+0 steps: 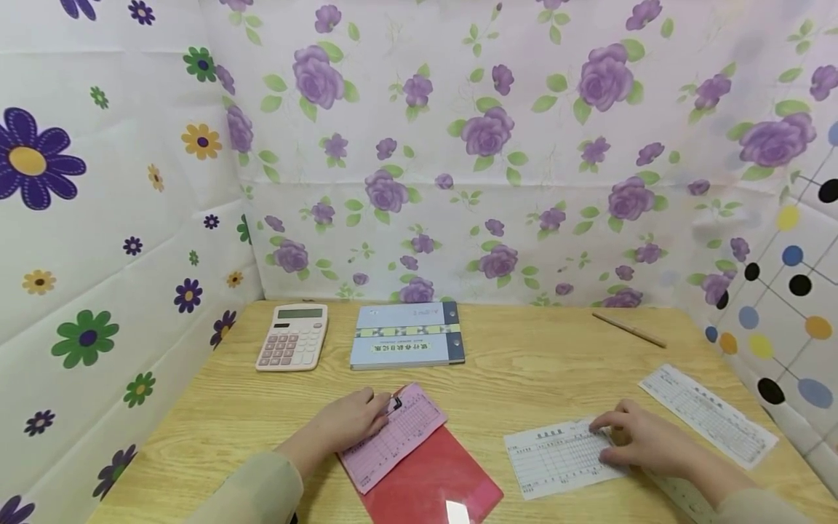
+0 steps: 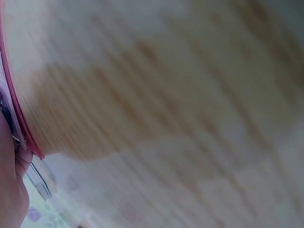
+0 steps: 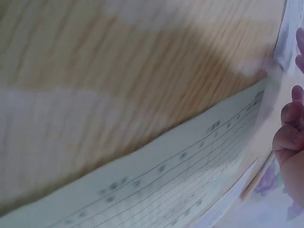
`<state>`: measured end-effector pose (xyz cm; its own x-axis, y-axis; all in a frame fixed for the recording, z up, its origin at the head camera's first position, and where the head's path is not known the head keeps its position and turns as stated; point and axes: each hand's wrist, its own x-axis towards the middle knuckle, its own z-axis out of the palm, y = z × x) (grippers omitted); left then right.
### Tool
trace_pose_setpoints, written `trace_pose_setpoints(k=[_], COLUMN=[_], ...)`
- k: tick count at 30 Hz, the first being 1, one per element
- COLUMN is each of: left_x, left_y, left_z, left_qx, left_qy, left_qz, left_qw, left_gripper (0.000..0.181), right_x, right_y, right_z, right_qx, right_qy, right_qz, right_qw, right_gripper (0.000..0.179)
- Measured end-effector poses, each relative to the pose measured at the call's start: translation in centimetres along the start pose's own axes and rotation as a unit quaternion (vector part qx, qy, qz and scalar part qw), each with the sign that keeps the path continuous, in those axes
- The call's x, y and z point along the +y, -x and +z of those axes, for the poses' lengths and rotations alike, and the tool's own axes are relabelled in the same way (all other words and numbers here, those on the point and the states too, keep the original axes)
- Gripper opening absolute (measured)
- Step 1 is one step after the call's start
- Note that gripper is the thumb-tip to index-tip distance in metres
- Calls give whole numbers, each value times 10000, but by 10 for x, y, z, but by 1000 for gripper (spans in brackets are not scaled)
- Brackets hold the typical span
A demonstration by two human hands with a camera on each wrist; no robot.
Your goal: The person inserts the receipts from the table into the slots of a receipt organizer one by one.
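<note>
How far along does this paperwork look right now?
Apparently done: the pink slip lies across the red folder. In hand: the left hand holds the slip's end beside a black clip, and the right hand touches a white slip. Probably left: that white slip and the other one farther right both lie on the table, off the folder.

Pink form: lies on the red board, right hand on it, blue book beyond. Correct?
Wrong hand: the head view shows the left hand on the pink form; the right hand is at a white form. The rest holds: the pink form lies on the red board, blue book beyond.
</note>
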<state>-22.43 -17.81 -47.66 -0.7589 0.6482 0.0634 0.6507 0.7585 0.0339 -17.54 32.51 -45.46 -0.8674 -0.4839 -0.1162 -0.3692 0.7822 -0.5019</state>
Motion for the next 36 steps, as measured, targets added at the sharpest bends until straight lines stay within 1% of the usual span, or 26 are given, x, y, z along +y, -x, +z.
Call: trace_pose_setpoints(k=[4,6,10,15,18,26,28,31,34,36], left_x=[0,0,1,1,2,2,2,2,3,3], left_y=[0,-1,0,1,0,0,1,1,1,1], left_z=[1,1,1,1,0,-2,-2,-2,-2,-2], left_qx=[38,44,66,127,122,-26,-41,-48,-40,-15], left_qy=[-43,-46,-33,-34,-56,1,2,-1,-3,12], left_qz=[-31,-41,-49,3,-20,-145,-169,-189,-178,-159], left_qw=[10000,10000,10000,9999,9999,9999,9998,9998,9998,9999], left_gripper=[37,37,37,37,38,38,38,38,37,37], right_x=[12,16,20,19,18,12,10,7,6,7], right_y=[4,6,5,2,2,1,1,2,1,-1], right_z=[2,4,6,7,7,8,8,7,6,5], right_qx=[-82,-113,-91,-53,-30,-113,-101,-49,35,129], right_qy=[-22,-40,-230,-266,-238,-325,-385,-656,-1272,-1696], right_qz=[169,165,123,196,262,265,350,509,563,491], right_qw=[9998,9998,9996,9994,9994,9991,9986,9965,9903,9842], right_gripper=[47,49,46,41,41,41,41,41,41,42])
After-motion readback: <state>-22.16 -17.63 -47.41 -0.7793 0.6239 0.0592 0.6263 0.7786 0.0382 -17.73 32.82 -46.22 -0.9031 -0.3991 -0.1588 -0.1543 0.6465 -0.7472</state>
